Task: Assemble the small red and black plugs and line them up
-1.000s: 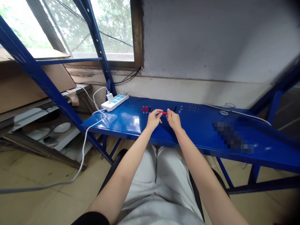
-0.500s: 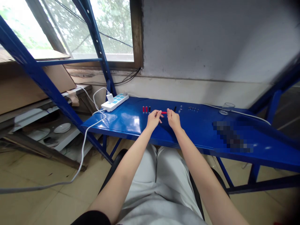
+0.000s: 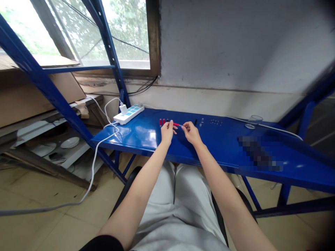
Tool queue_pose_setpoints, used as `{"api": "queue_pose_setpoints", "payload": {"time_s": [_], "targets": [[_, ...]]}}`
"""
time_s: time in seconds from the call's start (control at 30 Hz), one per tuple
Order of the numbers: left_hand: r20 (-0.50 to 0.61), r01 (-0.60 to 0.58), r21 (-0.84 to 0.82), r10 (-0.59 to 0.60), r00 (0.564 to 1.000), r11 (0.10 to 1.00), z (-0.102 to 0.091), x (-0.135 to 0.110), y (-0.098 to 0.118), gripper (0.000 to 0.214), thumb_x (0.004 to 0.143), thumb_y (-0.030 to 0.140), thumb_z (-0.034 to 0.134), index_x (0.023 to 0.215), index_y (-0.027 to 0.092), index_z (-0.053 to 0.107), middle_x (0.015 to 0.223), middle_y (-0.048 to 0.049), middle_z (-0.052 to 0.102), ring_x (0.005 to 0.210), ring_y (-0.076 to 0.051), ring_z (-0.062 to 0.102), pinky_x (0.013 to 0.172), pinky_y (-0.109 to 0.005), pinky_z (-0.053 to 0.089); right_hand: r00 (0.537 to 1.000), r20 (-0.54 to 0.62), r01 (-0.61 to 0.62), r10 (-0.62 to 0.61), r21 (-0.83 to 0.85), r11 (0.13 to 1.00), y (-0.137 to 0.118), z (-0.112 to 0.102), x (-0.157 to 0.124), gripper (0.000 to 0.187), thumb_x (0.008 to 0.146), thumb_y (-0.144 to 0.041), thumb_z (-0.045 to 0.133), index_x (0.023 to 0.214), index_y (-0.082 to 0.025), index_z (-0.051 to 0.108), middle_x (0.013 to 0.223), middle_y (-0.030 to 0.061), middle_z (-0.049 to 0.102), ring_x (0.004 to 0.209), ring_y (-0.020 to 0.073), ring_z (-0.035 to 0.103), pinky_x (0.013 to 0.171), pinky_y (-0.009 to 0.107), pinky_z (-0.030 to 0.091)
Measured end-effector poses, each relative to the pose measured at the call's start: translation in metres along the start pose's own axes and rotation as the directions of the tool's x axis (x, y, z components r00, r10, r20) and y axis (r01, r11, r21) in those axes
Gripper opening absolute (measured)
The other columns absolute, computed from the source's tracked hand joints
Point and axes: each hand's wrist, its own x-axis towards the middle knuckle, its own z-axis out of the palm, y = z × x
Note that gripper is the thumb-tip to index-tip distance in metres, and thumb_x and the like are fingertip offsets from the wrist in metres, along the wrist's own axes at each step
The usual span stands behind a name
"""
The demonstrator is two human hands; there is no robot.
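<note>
Between my two hands, just above the blue table [image 3: 138,134], is a slim pen-like stick [image 3: 177,124], red towards the left and clear towards the right. My left hand [image 3: 167,132] pinches its red end. At the clear end, the fingers of my right hand [image 3: 191,132] are closed. Two short red pieces [image 3: 162,122] with pale ends stand side by side left of my left hand, and a black one beside them is partly hidden by it. Beyond my right hand lie a black piece [image 3: 195,122] and a clear piece [image 3: 201,122].
Several tiny parts [image 3: 216,122] lie in a row farther right. A clear round container [image 3: 250,125] is near the wall, with a blurred dark object [image 3: 260,153] in front. On the left, a white power strip [image 3: 128,114] trails a cable [image 3: 93,164] over the table edge.
My left hand has shifted left with the red end. My right hand has turned and moved its grip to the clear part, which now shows between the hands.
</note>
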Motion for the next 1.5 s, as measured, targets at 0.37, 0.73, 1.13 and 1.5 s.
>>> {"api": "queue_pose_setpoints", "payload": {"time_s": [0.37, 0.73, 1.13, 1.5], "targets": [[0.176, 0.010, -0.037, -0.004, 0.984, 0.999, 0.002, -0.004, 0.004, 0.032, 0.072, 0.037, 0.064, 0.094, 0.013, 0.059, 0.081, -0.0048, 0.065, 0.045, -0.005, 0.053, 0.039, -0.018, 0.033, 0.998, 0.056, 0.037, -0.033, -0.070, 0.997, 0.002, -0.002, 0.000, 0.022, 0.084, -0.029, 0.044, 0.099, -0.020, 0.057, 0.093, 0.0059, 0.065, 0.072, 0.0157, 0.058, 0.068, 0.027, 0.042], [0.041, -0.071, 0.036, 0.069, 0.997, 0.997, 0.001, 0.001, -0.005, 0.029, 0.073, 0.040, 0.062, 0.086, 0.015, 0.058, 0.063, 0.0015, 0.061, 0.038, -0.004, 0.046, 0.041, -0.019, 0.037, 0.997, 0.014, 0.078, -0.076, -0.187, 0.979, 0.009, -0.001, 0.000, 0.020, 0.083, -0.027, 0.046, 0.093, -0.019, 0.062, 0.095, 0.0081, 0.059, 0.082, 0.0183, 0.055, 0.074, 0.030, 0.043], [0.103, -0.137, 0.235, 0.116, 0.988, 0.962, 0.002, -0.007, -0.003, 0.022, 0.074, 0.037, 0.060, 0.082, 0.017, 0.059, 0.060, 0.0033, 0.055, 0.043, -0.005, 0.046, 0.043, -0.018, 0.037, 0.962, -0.133, -0.263, 0.240, -0.201, 0.944, 0.021, -0.016, 0.006, 0.019, 0.076, -0.025, 0.052, 0.088, -0.017, 0.065, 0.078, 0.0065, 0.065, 0.073, 0.0188, 0.059, 0.067, 0.030, 0.043], [0.162, -0.194, 0.338, 0.146, 0.976, 0.921, 0.000, -0.007, -0.006, 0.022, 0.076, 0.038, 0.058, 0.085, 0.017, 0.059, 0.063, 0.0023, 0.056, 0.047, -0.006, 0.047, 0.048, -0.018, 0.036, 0.800, -0.155, -0.600, 0.580, -0.245, 0.762, 0.073, -0.078, 0.015, 0.016, 0.066, -0.022, 0.063, 0.079, -0.016, 0.069, 0.086, 0.0101, 0.069, 0.082, 0.0223, 0.063, 0.069, 0.029, 0.046]]}}
